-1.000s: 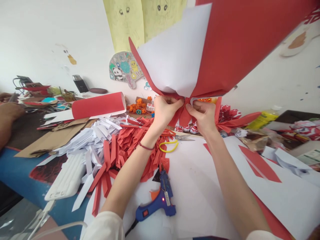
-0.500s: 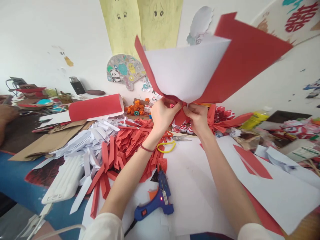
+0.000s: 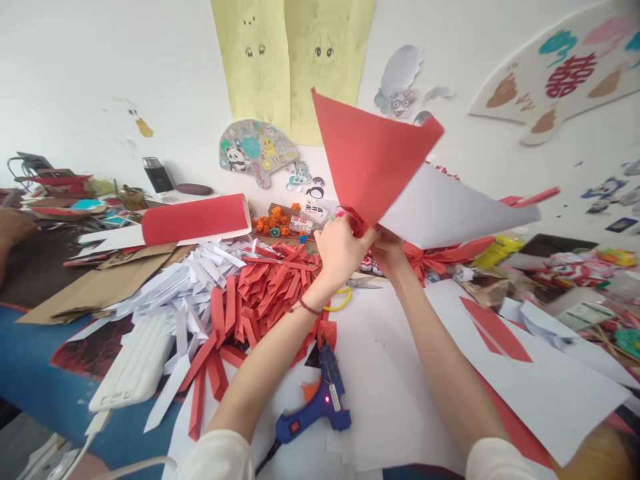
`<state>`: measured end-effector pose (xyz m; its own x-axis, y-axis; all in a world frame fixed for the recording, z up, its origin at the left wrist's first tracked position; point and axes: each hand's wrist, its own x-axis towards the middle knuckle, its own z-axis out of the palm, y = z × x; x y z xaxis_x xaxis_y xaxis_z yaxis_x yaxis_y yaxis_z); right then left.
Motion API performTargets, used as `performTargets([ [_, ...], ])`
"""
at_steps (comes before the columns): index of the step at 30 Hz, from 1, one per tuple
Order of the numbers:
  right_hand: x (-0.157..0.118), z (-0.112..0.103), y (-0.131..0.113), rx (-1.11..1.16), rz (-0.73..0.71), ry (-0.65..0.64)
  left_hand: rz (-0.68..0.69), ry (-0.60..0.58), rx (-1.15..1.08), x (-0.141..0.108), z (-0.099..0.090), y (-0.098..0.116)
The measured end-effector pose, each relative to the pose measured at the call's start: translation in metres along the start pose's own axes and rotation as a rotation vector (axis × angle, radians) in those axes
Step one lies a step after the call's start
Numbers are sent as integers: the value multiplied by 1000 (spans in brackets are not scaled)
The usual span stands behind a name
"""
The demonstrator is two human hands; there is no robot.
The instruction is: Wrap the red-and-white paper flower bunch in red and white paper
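Both hands hold a red-and-white paper wrapper (image 3: 373, 150) at its gathered base, above the middle of the table. A red panel fans up from that base, and a white panel spreads to the right. My left hand (image 3: 341, 248) is closed around the gathered end. Against the other side of it, my right hand (image 3: 389, 255) is closed, its fingertips partly hidden behind the left hand and the paper. Below the hands, yellow-handled scissors (image 3: 365, 283) lie half covered by my left wrist. A blue glue gun (image 3: 317, 407) with a lit red light rests on white paper sheets (image 3: 395, 387).
Left of my arm are piles of folded red strips (image 3: 265, 287) and white strips (image 3: 185, 280), a white power bank (image 3: 131, 363) and a red paper roll (image 3: 197, 219). Orange flowers (image 3: 277, 220) stand behind. Another person's hand (image 3: 15, 227) shows at far left. Craft clutter fills the right.
The wrapper has turned in my hands: a red panel now faces me, and the white one has swung to the right. Both hands stay at the base, slightly lower in view.
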<state>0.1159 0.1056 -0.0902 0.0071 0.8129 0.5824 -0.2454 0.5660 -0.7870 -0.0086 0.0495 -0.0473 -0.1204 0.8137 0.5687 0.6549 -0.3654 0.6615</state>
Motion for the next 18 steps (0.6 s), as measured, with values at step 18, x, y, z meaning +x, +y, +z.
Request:
performTargets([
  [18,-4,12,-2,147,34,33,30,79,110,1,-4,0],
])
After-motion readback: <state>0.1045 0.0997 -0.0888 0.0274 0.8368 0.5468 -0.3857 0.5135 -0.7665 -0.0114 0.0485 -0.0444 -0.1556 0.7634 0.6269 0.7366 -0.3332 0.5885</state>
